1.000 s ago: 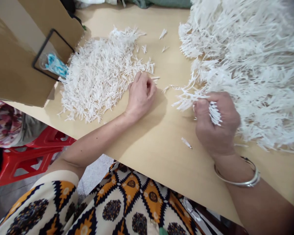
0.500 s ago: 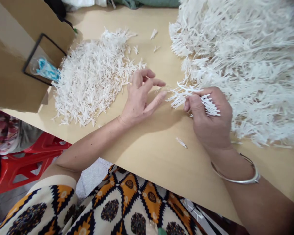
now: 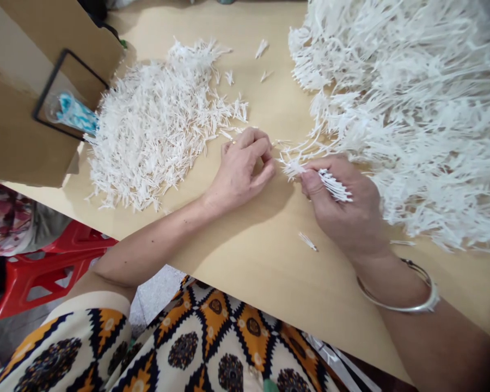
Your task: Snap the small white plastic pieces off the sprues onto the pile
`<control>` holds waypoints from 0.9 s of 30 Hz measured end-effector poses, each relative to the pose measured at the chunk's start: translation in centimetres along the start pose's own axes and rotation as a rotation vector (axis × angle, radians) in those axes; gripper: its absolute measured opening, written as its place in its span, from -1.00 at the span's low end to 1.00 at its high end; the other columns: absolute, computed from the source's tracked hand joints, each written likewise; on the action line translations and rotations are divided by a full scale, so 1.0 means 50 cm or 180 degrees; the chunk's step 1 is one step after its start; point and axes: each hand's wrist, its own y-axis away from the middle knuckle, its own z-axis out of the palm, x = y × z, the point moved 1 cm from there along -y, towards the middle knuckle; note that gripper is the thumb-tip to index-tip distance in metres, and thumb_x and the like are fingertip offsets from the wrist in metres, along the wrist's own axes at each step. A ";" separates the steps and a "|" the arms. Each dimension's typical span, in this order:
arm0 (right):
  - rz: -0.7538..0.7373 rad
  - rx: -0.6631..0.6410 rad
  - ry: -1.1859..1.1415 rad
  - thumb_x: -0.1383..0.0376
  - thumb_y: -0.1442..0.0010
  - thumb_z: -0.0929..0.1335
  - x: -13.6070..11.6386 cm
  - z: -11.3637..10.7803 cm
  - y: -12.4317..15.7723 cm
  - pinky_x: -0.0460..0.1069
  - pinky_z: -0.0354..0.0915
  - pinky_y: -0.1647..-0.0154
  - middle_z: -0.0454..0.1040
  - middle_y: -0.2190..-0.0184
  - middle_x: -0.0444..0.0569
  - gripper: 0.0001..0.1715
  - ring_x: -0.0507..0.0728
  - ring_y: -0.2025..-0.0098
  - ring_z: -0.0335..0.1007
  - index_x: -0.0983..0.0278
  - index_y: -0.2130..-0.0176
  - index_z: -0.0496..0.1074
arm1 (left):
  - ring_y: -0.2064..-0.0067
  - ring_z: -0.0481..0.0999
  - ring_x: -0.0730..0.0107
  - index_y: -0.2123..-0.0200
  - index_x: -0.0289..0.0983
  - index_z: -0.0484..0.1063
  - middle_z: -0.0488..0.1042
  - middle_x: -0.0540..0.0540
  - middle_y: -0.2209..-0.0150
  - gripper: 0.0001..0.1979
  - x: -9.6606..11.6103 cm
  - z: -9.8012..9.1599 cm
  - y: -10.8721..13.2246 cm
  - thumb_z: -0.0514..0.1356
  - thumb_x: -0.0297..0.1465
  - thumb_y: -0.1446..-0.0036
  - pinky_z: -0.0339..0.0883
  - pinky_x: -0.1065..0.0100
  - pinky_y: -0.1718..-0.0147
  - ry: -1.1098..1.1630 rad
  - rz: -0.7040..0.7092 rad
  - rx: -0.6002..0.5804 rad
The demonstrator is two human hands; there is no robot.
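My right hand (image 3: pixel 343 201) pinches a bundle of thin white branched strands (image 3: pixel 335 185) between thumb and fingers. The strands' frayed ends stick out to the left, and their stubby tips show over the palm. Just left of those ends is my left hand (image 3: pixel 247 166), its fingers curled and the thumb drawn in near them. Whatever may lie between its fingertips is hidden. A heap of short white sprigs (image 3: pixel 147 125) lies beyond the left hand. To the right spreads a bigger pile of longer white strands (image 3: pixel 424 120), partly behind the right hand.
One loose sprig (image 3: pixel 308 241) lies on the tan table (image 3: pixel 245 272) near me, and several more lie at the back. At the left stands a cardboard box (image 3: pixel 36 98), with a black frame and a clear cup (image 3: pixel 75 113) beside it. Red stools (image 3: pixel 53 277) stand below.
My left fingers have curled in from a spread pose. My right hand has shifted slightly left, and the strands in it lie more bunched together. The view has tilted a little.
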 end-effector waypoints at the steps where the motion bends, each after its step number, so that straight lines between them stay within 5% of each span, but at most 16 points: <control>1: -0.0039 -0.0036 0.0014 0.24 -0.42 0.38 -0.001 0.001 -0.001 0.04 0.27 0.21 0.47 0.36 -0.15 -0.89 0.05 0.36 0.35 0.16 0.21 0.48 | -0.07 0.51 0.21 0.28 -0.20 0.38 0.54 -0.14 0.00 -0.88 0.003 0.001 0.000 0.16 -0.42 -0.38 0.27 0.10 -0.10 -0.0022 -0.0060 -0.0013; 15: -0.0686 0.0287 0.0312 0.28 -0.40 0.37 0.006 0.001 0.010 0.05 0.33 0.21 0.49 0.35 -0.13 -0.94 0.11 0.30 0.41 0.12 0.19 0.47 | 0.03 0.51 0.32 0.26 -0.21 0.29 0.54 -0.08 0.06 -0.85 0.037 0.008 0.006 0.07 -0.52 -0.39 0.17 0.18 0.00 -0.0201 -0.0326 -0.0171; 21: -0.0550 0.0705 0.0267 0.21 -0.41 0.37 0.008 -0.003 0.021 0.04 0.31 0.25 0.45 0.32 -0.12 -0.92 0.09 0.30 0.41 0.12 0.14 0.50 | 0.14 0.47 0.33 0.37 -0.20 0.27 0.53 -0.07 0.21 -0.79 -0.003 0.009 -0.005 0.14 -0.52 -0.35 0.26 0.23 0.10 -0.0050 -0.0598 0.0324; 27: 0.0209 0.0637 -0.0068 0.05 -0.43 0.39 0.020 -0.002 0.012 0.07 0.28 0.27 0.45 0.37 -0.13 -0.79 0.11 0.36 0.37 0.10 0.20 0.48 | 0.16 0.43 0.33 0.36 -0.18 0.27 0.46 -0.06 0.24 -0.80 -0.031 0.016 -0.005 0.20 -0.43 -0.33 0.36 0.20 0.07 0.0208 -0.0667 0.0883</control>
